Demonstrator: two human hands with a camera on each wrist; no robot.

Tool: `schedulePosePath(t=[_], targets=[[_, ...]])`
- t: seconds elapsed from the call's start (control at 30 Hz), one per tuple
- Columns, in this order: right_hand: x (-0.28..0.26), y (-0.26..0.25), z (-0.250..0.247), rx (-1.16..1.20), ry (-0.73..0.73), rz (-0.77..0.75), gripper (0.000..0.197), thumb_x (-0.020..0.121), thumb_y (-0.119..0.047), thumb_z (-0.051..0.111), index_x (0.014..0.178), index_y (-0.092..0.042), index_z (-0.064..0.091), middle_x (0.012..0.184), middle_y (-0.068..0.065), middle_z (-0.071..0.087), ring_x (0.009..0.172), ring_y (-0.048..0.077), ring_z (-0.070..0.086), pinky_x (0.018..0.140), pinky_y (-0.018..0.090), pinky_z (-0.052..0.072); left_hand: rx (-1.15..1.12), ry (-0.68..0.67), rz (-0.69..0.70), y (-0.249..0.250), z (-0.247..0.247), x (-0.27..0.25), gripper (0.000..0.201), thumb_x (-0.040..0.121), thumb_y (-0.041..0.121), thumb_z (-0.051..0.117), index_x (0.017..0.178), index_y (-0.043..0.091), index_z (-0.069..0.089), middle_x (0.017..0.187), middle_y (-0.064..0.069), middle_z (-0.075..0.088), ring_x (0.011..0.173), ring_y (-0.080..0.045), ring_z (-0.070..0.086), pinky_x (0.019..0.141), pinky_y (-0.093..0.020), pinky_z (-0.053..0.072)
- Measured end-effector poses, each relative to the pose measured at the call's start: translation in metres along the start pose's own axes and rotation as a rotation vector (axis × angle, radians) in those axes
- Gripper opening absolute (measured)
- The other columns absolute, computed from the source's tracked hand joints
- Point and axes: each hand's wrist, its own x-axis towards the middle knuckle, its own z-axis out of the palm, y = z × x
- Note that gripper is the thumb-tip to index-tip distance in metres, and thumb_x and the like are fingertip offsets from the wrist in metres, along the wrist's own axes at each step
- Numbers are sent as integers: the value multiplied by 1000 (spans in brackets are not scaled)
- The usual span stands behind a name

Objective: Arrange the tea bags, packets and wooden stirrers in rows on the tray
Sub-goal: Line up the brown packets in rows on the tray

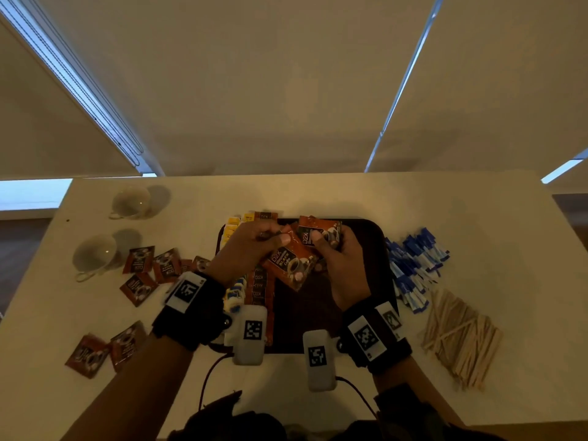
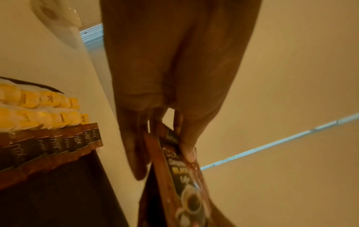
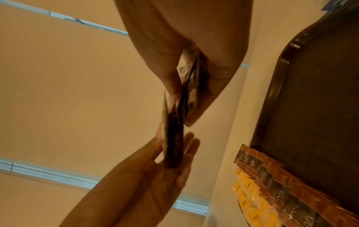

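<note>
your left hand (image 1: 251, 246) pinches one brown coffee packet (image 1: 291, 265) by its upper corner, thumb on the printed face, fingers behind it. it hangs above the dark tray (image 1: 372, 246), its long axis slanting from your thumb down toward you and to the right. your right hand (image 1: 334, 249) grips a small stack of the same packets (image 1: 319, 235), thumb curled over the top one, just beyond and to the right of the single packet; the right wrist view shows the two lots edge to edge, nearly touching.

on the tray, a row of brown packets (image 2: 58, 144) overlaps like shingles along the left side, with yellow tea bags (image 2: 42, 107) in rows further left of it. the row runs from the tray's far edge toward you. so the relation to watch: the row lies below and left of the packet you hold, and your left hand is the nearer one. the packet probably needs turning until its long axis lies across the row like the others.

left of the tray, loose brown packets (image 1: 140, 272) lie on the table. right of it, blue sachets (image 1: 413, 265) and wooden stirrers (image 1: 461, 338) wait in heaps, none of them on the tray.
</note>
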Motion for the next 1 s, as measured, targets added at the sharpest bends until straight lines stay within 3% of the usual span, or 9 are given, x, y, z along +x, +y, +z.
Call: schedulePosePath(t=[0.1,0.2,0.27,0.37,0.5,0.63,0.8,0.9,1.0], targets=[[-4,7,1,-29,-26,8,24,92,-17,58,115,-12,54,110,9,65,100,22,66,83,39,56,119,76,68,-10,8,8,9,87,20,64,79,17,64,83,-1,65,80,-18,65,75,-37,53],[-8,9,-3,-22,-118,42,26,94,-21,55,119,-13,51,112,8,65,99,21,66,79,38,57,178,149,96,-20,15,12,7,84,22,68,79,19,65,79,7,64,76,-7,61,75,-31,50],[-9,11,-8,-88,-167,44,39,87,-16,64,122,-13,46,113,7,64,98,18,67,75,34,58,168,161,90,-24,20,14,10,82,23,70,78,15,65,78,4,64,72,-6,60,71,-31,49],[-7,18,-17,-180,-145,19,51,80,-5,71,123,-11,45,117,10,62,104,20,65,86,40,55,120,166,57,-25,27,17,19,79,24,72,79,6,65,82,-7,66,76,-20,63,69,-39,52],[-2,23,-27,-134,-73,47,46,83,-7,67,124,-8,47,118,10,62,108,22,63,92,46,52,6,46,-30,-22,28,20,18,89,20,61,93,4,66,78,-2,65,66,-10,66,57,-25,54],[7,32,-37,-117,-1,87,39,85,-7,64,121,-7,49,113,10,64,105,24,63,91,50,51,-111,-40,-93,-30,19,26,17,93,11,53,98,-2,64,88,-12,67,77,-17,68,69,-26,57],[18,48,-53,-103,115,144,33,87,-10,62,119,-13,52,111,10,66,104,26,64,89,48,53,3,188,-106,-49,-1,59,15,94,10,52,99,0,62,90,-11,63,76,-20,61,63,-20,49],[20,54,-64,-89,120,172,33,88,-7,60,118,-15,52,113,10,65,105,28,64,88,47,54,286,135,-38,-63,-22,103,9,90,7,56,89,12,64,86,-2,61,78,-16,57,70,-25,44],[20,59,-70,-86,106,218,30,88,-7,60,114,-20,52,115,10,65,105,28,64,88,54,52,506,6,-17,-69,-28,149,11,88,7,60,98,9,65,93,-6,63,90,-22,58,79,-28,43]])
